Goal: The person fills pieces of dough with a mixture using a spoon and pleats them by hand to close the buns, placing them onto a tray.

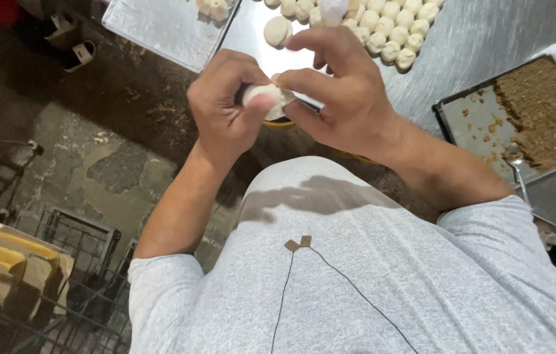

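Pale, soft dough is what we have in hand: a small dough piece [266,98] sits just above the middle of the frame, cupped in our left hand [225,108], whose fingers curl closed around it. Our right hand [337,85] pinches its top edge between thumb and forefinger, the other fingers lifted free.

To do this well, we judge, the pinches should stay light and even, and the left hand should turn the piece a little between them, so the skin closes without tearing.

Along the top of the frame smooth, matte dough balls [389,26] lie in rows on a dull, brushed steel table [488,39]. At the right a metal tray [468,121] holds a crumbly brown filling [547,111], with a spoon [514,160] at its edge.
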